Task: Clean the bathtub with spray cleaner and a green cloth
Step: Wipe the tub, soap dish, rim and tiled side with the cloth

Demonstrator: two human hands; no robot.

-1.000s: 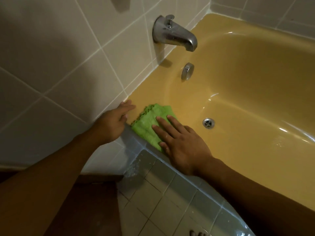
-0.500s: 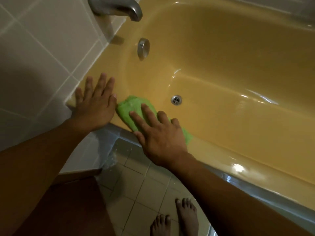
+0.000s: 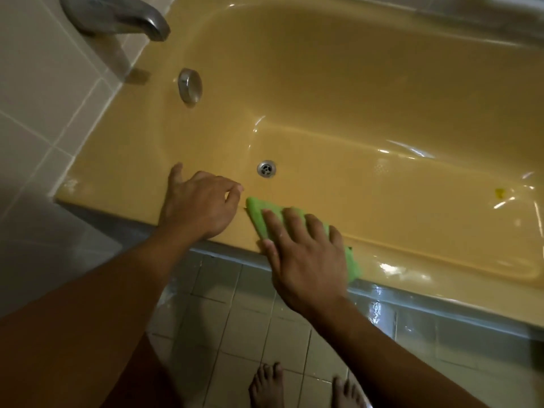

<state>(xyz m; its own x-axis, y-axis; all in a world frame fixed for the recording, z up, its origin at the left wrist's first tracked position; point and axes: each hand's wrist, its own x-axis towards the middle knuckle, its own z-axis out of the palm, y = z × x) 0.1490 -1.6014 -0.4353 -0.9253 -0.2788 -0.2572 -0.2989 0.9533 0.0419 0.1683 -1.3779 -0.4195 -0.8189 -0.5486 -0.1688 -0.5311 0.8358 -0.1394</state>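
- Our right hand (image 3: 306, 257) lies flat on the cloth (image 3: 259, 212), fingers (image 3: 273, 225) straight and spread, pressing it onto the near rim of the bathtub (image 3: 117, 184). Nothing is pinched, so a fast push could let the cloth bunch up or slide out from under the fingertips.
- One end of the cloth pokes out beyond the fingertips and the other shows past the little finger, on the tub's inner side. A hard stroke might flick it down toward the drain (image 3: 266, 168).
- Our left hand (image 3: 200, 207) rests on the rim just beside the cloth's tip, fingers loosely curled and holding nothing. The rim looks glossy, likely wet, so leaning on this hand could send it skidding into the tub.
- Our bare feet (image 3: 266, 384) stand on the floor (image 3: 235, 328) below our wrists, and the tiles near the tub glisten, so reaching further risks a slip.
- We see no spray bottle, and wiping without cleaner may only smear.
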